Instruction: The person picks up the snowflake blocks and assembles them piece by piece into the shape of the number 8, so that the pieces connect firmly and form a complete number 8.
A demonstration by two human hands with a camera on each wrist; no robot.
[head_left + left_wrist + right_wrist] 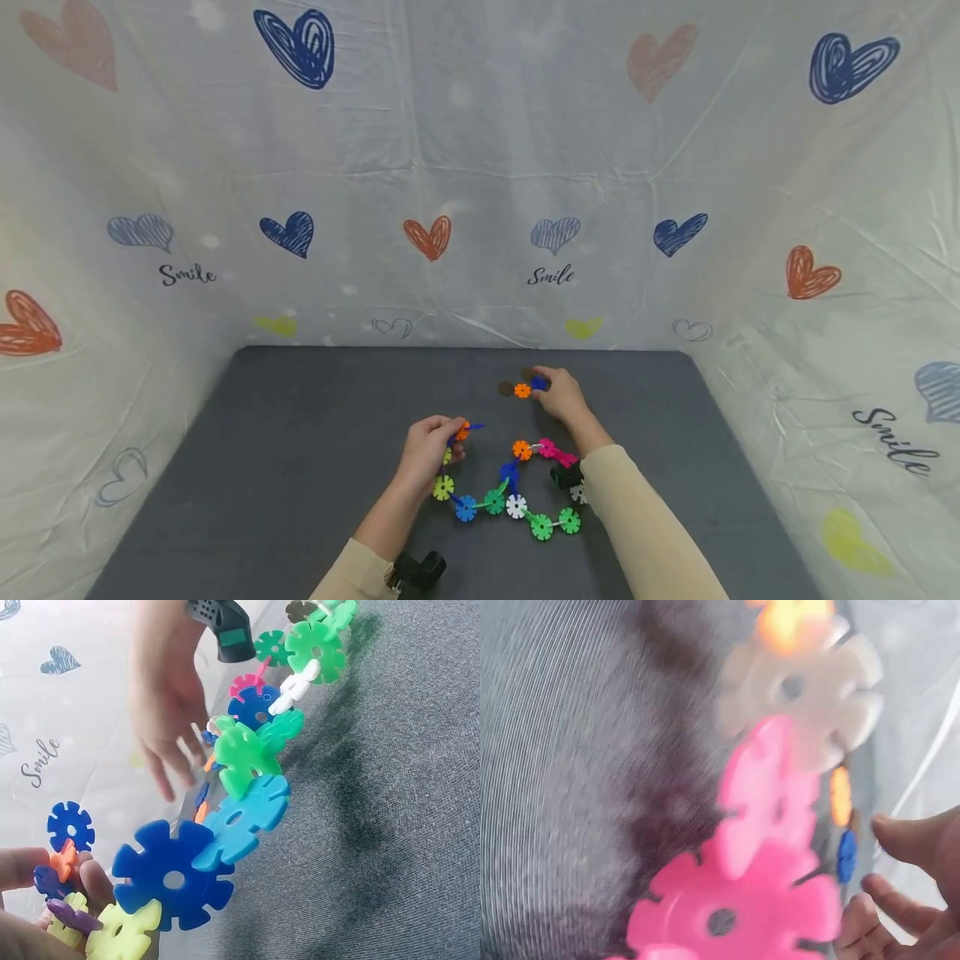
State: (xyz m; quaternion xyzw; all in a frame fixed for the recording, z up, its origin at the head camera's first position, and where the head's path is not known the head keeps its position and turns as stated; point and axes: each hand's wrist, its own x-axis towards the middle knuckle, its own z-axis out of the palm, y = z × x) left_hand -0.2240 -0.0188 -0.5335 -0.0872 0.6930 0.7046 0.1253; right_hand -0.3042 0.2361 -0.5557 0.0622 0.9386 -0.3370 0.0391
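My left hand point(431, 450) grips one end of a chain of interlocking plastic flower discs. In the left wrist view, its fingers curl round an orange disc point(64, 860), and a blue disc point(71, 829) sticks out beyond them. From there the chain runs through a light blue disc point(244, 817) and green ones. A white disc point(516, 506) and a pink disc point(547, 448) belong to the linked shape on the table. Farther back, my right hand point(561, 396) reaches to a loose blue disc point(846, 856), its thumb and fingers spread beside it.
Close to the right fingers lie a loose orange disc point(522, 390) and a brown disc point(506, 389) on the dark grey table point(315, 433). A white curtain point(480, 150) with printed hearts stands behind the table and along its sides.
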